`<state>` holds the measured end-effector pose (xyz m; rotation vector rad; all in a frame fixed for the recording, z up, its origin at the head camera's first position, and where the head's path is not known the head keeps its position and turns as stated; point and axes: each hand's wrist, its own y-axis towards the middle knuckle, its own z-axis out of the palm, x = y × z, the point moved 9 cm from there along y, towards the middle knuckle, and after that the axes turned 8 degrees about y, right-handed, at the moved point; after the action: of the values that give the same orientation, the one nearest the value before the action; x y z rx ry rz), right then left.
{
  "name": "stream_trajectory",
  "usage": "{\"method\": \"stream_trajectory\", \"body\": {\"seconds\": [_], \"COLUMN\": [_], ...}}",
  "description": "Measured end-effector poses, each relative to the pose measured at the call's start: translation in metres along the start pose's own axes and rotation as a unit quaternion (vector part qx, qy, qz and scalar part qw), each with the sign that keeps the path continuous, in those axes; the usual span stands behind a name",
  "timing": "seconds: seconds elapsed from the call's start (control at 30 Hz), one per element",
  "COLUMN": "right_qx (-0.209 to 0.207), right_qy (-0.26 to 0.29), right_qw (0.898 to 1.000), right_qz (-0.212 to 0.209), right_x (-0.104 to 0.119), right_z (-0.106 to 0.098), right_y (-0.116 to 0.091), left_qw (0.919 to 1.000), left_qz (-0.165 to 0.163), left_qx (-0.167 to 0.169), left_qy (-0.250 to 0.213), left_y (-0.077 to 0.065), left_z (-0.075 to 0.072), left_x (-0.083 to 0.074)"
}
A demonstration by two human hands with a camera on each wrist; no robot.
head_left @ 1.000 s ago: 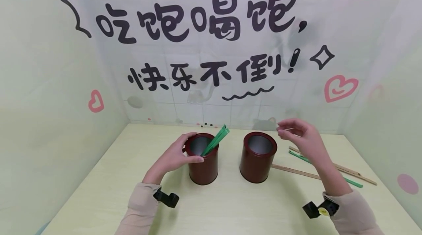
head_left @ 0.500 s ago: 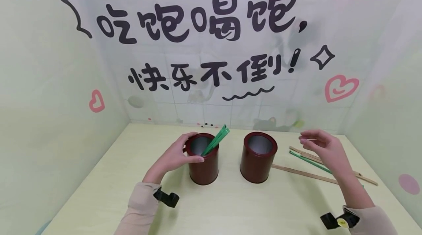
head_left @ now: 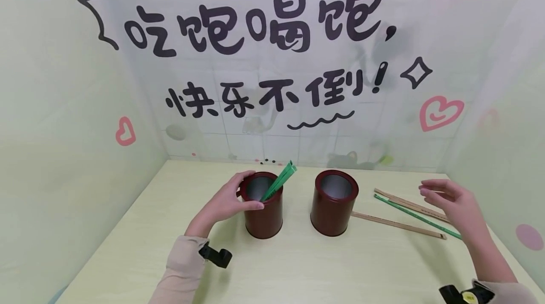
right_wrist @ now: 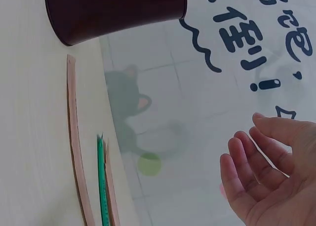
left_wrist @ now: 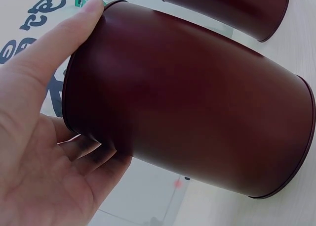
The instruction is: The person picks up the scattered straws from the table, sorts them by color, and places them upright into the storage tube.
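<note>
My left hand (head_left: pixel 228 198) grips the left dark-red canister (head_left: pixel 265 221) near its top, thumb on the front of the rim and fingers behind. Slim green sticks (head_left: pixel 279 181) stand in that canister, leaning right, their ends above the rim. In the left wrist view, the canister wall (left_wrist: pixel 187 97) fills the middle beside the curved fingers. My right hand (head_left: pixel 457 200) hovers above the right side of the table with relaxed fingers and nothing in it. Closest to it are a long thin green stick (head_left: pixel 419 217) and light-brown sticks (head_left: pixel 413 203) lying on the table.
A second dark-red canister (head_left: pixel 333 211) stands upright right of the first, its visible interior bare. Another light-brown stick (head_left: pixel 398 224) lies from behind it toward the right. Printed curtain walls (head_left: pixel 272 143) enclose the pale table (head_left: pixel 298 271) at back and sides.
My right hand has moved from beside the second canister rightward and slightly toward me, over the loose sticks. The left hand keeps its hold on the left canister.
</note>
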<state>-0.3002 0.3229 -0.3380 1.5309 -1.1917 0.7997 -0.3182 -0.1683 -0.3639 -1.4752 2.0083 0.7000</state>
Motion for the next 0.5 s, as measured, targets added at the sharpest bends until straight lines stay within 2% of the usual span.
{"method": "stream_trajectory", "body": {"seconds": [0.23,0.5], "right_qx": [-0.027,-0.045], "right_qy": [-0.011,0.006], "right_qw": [0.999,0.997], "right_qz": [0.021,0.064], "right_x": [-0.020,-0.046], "right_z": [-0.028,-0.053], "right_y": [-0.005,-0.014], "left_qw": [0.9999,0.9999], "left_qz": [0.010,0.014], "left_qx": [-0.002,-0.003], "left_qy": [0.001,0.006], "left_y": [0.004,0.008], "left_z": [-0.003,-0.007], "left_x": [-0.005,-0.010]}}
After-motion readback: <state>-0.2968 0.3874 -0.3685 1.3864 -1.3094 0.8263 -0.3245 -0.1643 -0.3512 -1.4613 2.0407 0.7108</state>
